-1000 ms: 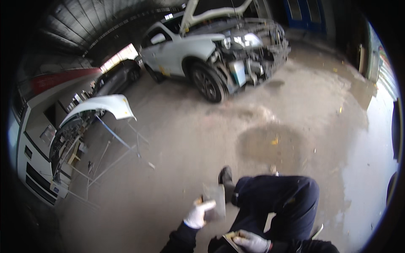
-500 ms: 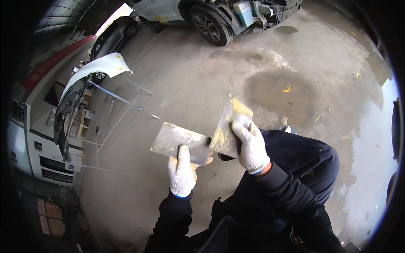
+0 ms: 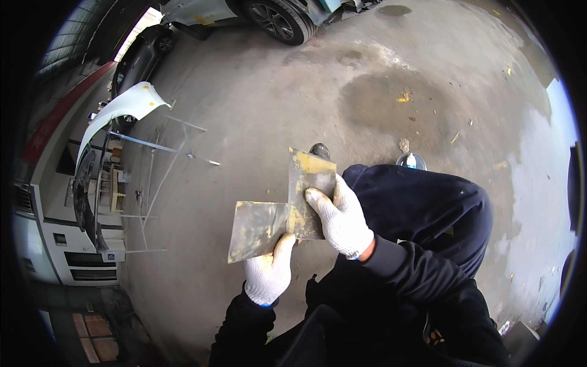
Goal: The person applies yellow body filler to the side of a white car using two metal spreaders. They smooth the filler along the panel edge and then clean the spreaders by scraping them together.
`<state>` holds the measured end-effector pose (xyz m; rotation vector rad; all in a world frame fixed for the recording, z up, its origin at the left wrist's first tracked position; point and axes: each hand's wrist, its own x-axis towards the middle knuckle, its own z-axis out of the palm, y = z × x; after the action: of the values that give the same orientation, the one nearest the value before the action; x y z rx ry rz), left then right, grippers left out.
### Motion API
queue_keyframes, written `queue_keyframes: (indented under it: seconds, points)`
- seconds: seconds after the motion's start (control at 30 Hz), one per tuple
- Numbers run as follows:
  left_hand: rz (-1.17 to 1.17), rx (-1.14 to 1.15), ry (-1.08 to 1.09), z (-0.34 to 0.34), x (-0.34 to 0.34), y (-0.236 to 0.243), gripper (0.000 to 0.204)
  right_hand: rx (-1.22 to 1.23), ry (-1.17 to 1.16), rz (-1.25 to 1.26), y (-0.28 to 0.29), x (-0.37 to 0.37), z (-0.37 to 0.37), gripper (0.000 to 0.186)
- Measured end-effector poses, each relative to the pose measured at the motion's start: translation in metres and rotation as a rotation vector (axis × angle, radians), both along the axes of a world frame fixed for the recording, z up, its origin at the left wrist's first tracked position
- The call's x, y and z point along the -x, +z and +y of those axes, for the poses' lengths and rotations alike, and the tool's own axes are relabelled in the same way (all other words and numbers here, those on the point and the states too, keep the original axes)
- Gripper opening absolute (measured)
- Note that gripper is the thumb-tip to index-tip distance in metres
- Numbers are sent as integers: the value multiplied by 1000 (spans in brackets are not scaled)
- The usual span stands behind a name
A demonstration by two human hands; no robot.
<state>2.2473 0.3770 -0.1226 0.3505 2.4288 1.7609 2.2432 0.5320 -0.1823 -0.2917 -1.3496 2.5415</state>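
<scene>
My left hand [image 3: 268, 272], in a white knit glove, is closed on a flat grey putty spreader [image 3: 254, 227], its thumb on the lower right corner. Yellowish smears mark that plate, mostly along its top edge. Gloved alike, my right hand [image 3: 343, 223] pinches a second putty spreader [image 3: 307, 168] upright, thumb across its face. Yellow putty coats the upper end and left edge of this one. The two plates meet or overlap along the right plate's left edge; whether they touch I cannot tell. Most of my fingers are hidden behind the plates.
A white fender [image 3: 131, 104] hangs on a metal stand [image 3: 165, 145] at left. Beyond stand a partly dismantled light car [image 3: 214, 11] and a dark car [image 3: 137, 58]. A bucket [image 3: 419, 160] holding a white bottle is past my bent knee [image 3: 422, 192]. Wet patches mark the concrete floor [image 3: 244, 122].
The right spreader has moved left and turned more upright. The left one has tilted steeper, and the two plates now come together. My view has shifted slightly; a shoe tip shows behind the right plate.
</scene>
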Motion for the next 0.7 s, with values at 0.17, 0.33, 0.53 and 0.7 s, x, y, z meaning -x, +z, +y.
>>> queue_keyframes:
  seconds: [0.17,0.33,0.53,0.7]
  points:
    - [58,163,-114,-6,-1,-3,11,-10,-32,16,5,-6,0,30]
    - [-23,238,-219,-7,1,9,15,-88,31,96,8,-11,6,34]
    - [-97,257,-312,-10,3,17,17,-92,80,218,-1,-11,8,40]
    - [-122,291,-399,-12,6,23,16,-207,151,307,2,-12,16,42]
